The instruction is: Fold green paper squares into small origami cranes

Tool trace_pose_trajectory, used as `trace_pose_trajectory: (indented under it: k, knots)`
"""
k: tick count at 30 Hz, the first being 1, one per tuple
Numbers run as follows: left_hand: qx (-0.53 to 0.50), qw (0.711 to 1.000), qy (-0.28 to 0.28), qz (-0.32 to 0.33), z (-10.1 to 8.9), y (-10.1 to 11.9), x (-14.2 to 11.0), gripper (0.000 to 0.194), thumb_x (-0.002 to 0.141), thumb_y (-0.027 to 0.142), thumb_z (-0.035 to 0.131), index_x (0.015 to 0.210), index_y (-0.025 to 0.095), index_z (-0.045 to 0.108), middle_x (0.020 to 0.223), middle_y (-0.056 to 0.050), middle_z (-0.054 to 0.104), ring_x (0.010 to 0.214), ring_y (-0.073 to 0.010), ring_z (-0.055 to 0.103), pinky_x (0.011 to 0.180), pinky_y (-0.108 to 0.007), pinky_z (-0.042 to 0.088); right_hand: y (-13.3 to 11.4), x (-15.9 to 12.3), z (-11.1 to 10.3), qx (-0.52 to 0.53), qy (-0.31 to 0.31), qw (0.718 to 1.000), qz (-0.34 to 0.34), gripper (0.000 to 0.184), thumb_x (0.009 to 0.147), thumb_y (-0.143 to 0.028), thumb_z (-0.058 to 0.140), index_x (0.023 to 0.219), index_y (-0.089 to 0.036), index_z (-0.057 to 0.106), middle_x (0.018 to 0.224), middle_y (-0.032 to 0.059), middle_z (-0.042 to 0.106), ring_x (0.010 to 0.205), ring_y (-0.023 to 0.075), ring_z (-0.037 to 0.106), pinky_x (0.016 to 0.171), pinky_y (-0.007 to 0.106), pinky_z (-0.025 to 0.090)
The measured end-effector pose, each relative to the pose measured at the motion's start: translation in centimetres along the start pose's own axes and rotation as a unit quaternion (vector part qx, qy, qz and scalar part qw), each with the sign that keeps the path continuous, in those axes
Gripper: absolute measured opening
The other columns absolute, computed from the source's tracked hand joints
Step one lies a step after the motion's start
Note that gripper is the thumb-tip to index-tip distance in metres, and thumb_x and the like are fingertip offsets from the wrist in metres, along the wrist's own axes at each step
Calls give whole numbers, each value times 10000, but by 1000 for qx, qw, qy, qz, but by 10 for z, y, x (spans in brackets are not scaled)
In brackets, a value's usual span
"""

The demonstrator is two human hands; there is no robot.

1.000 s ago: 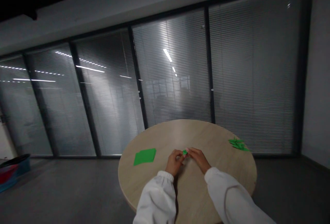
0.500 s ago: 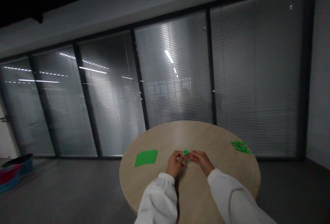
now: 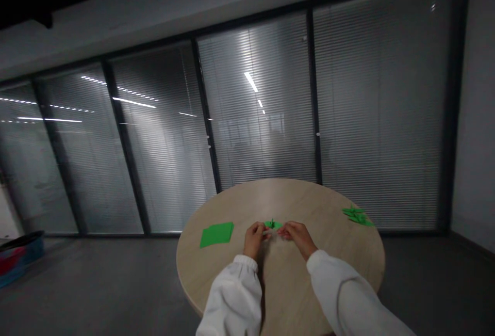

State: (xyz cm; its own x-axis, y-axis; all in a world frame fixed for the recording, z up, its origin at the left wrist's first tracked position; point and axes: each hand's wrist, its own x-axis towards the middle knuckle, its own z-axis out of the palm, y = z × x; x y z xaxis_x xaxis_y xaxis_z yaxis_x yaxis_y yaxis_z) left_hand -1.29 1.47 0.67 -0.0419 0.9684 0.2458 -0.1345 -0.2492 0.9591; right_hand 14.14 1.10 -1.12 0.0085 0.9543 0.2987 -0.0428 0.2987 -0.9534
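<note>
A small green paper crane (image 3: pixel 273 224) is between my hands over the middle of the round table, its flat wings out to both sides and a thin point sticking up at its centre. My left hand (image 3: pixel 254 239) is closed, thumb and fingers pinching the crane's left wing. On the other side my right hand (image 3: pixel 297 236) pinches near the right wing tip. My fingers cover parts of the paper's near edge.
A stack of green paper squares (image 3: pixel 216 235) lies on the round wooden table (image 3: pixel 294 279), left of my hands. Several folded green paper pieces (image 3: pixel 358 216) sit in a heap near its right edge. Behind stands a glass partition with blinds (image 3: pixel 263 145).
My hands have moved slightly apart. The green paper, compact before, now shows wider, with wings spread to the sides and a point upright in the middle.
</note>
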Motion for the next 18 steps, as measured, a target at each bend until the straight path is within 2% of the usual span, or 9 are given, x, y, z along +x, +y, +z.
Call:
trace_pose_trajectory:
  k: [4,7,10,13,18]
  knots:
    - [64,997,-21,22,0,0,-1,305,641,441,580,566,146,561,611,-27,580,607,-138,555,599,-271,480,2,0,4,-43,-22,999,-15,230,721,-368,476,636,-181,579,652,21,661,617,143,596,568,248,433]
    - [162,983,-35,79,2,-1,-3,227,675,350,562,560,155,567,599,-35,588,589,-140,549,590,-261,453,-1,-2,6,-68,-24,997,-2,163,715,-343,484,658,-197,531,627,-12,637,586,125,572,522,221,399]
    - [227,965,-32,127,3,-1,-7,156,685,262,540,574,160,583,632,-43,607,656,-155,566,632,-258,445,-2,-4,7,-70,-26,997,4,140,705,-342,490,701,-204,513,607,-29,611,551,115,546,491,209,374]
    - [240,960,-47,133,4,3,-10,133,693,231,521,632,158,614,687,-55,629,704,-165,576,644,-256,445,-1,-3,6,-75,-51,996,8,129,689,-320,490,705,-198,526,607,-28,603,527,108,523,478,205,360]
    - [204,969,-49,127,4,10,-12,138,688,246,530,631,157,620,677,-45,627,681,-156,569,662,-259,434,4,1,6,-70,-65,995,14,166,697,-336,481,699,-187,553,606,-27,585,519,103,496,489,209,361]
